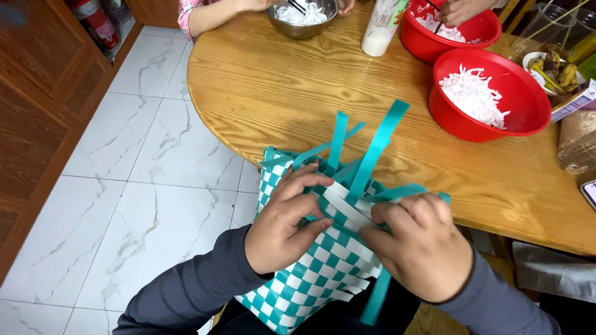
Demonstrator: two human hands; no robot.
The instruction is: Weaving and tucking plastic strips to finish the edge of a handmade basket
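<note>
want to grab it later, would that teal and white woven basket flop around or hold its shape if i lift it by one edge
The woven basket would probably half hold its shape: the checkered part looks tight. The loose teal strips stand up unaided, so they seem springy rather than limp. It looks light, being only thin strapping, now pressed under the left hand and right hand.

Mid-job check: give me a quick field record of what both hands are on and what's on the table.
left hand: gripping the woven basket, teal and white check
right hand: pressing its strips
loose strips: teal, sticking up
table: round, wooden
red bowls: two, holding white shreds
metal bowl: other people's hands at it
floor: white tiles
</note>
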